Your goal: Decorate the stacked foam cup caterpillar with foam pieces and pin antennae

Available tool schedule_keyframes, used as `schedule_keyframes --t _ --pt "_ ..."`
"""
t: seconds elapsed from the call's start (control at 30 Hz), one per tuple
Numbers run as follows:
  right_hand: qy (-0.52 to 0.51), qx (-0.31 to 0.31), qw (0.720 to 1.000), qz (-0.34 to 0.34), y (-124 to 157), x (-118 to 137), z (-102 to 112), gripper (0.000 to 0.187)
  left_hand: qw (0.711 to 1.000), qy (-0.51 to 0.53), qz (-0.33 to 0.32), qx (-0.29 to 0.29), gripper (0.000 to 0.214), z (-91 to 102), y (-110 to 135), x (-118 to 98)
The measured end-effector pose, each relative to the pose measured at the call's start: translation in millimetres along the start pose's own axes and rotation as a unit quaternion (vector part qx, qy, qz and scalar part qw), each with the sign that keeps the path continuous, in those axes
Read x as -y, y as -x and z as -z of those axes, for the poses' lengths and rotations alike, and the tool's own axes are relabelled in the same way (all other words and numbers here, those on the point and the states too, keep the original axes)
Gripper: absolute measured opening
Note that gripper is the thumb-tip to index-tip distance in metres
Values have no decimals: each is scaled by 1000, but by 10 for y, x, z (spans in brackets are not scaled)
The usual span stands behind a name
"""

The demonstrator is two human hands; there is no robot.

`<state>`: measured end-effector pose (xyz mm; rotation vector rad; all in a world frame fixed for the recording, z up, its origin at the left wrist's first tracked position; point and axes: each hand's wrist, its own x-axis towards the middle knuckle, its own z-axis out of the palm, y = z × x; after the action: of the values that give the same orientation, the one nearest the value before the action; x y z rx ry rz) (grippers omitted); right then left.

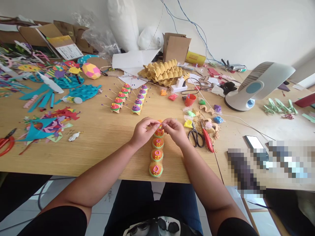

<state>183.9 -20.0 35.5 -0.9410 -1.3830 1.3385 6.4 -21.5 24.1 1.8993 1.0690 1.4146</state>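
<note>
My left hand (144,130) and my right hand (175,130) meet over the far end of an orange craft caterpillar (157,154), a row of egg-carton cups with green rims and pink and yellow clay marks. Both hands are pinched together at the fingertips, close to the farthest cup. Something tiny sits between the fingertips; I cannot make out what it is. Two finished caterpillars (128,98) with red and purple tops and stick legs lie farther back on the wooden table (98,144).
Scissors (196,136) and a red cutter (207,139) lie right of my hands, beside small bags of coloured clay (188,123). A phone (254,143), a white fan (256,86), egg-carton stacks (161,70), paper scraps (46,126) and red pliers (6,142) lie around.
</note>
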Motion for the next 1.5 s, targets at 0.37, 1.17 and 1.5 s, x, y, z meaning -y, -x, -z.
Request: schedule_keyframes --t 0.37,1.17,1.5 --pt "47 -6 999 16 -7 -25 9 41 1000 -20 5 1 25 22 -5 -12" --pt "-18 6 1000 14 -29 -57 15 35 999 4 33 -13 16 -23 2 39" --pt "14 -36 999 -24 -10 -28 -7 39 999 6 45 -2 22 -13 4 0"
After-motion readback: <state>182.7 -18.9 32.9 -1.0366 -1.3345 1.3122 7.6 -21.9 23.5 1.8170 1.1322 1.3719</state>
